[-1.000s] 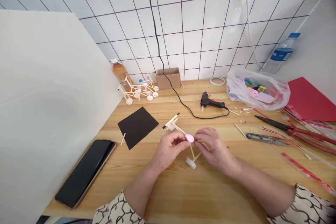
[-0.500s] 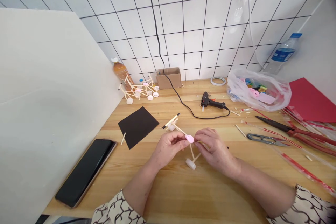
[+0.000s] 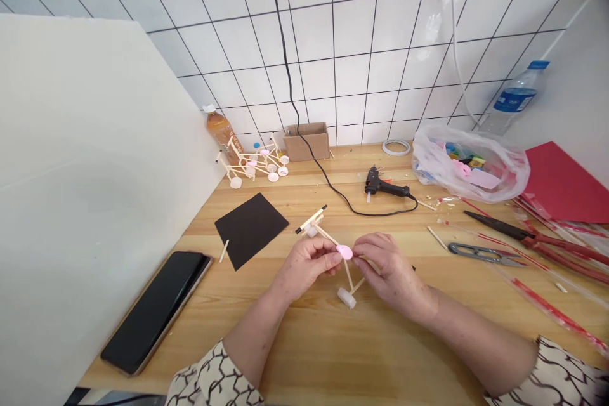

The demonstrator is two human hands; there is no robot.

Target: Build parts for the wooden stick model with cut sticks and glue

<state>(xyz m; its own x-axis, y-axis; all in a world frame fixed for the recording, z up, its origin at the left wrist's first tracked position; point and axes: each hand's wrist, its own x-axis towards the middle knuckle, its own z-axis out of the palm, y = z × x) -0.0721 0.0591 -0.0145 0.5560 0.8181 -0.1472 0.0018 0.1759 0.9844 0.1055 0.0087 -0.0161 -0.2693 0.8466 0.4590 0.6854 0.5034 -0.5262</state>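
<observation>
I see the left hand [image 3: 307, 266] pinch a small stick model [image 3: 327, 235] just beside its pink oval piece [image 3: 345, 252]. The fingertips of the right hand [image 3: 392, 273] come close together at the other edge of this piece; what they grip, I cannot tell. The model is between both hands, over the wooden table [image 3: 314, 342], near a black sheet [image 3: 252, 230].

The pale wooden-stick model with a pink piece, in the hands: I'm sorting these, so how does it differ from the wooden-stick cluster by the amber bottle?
The pale wooden-stick model is held between the left hand and right hand; no hand touches the wooden-stick cluster. The model is nearer the camera; the cluster is farther back. Both have pink pieces.
</observation>
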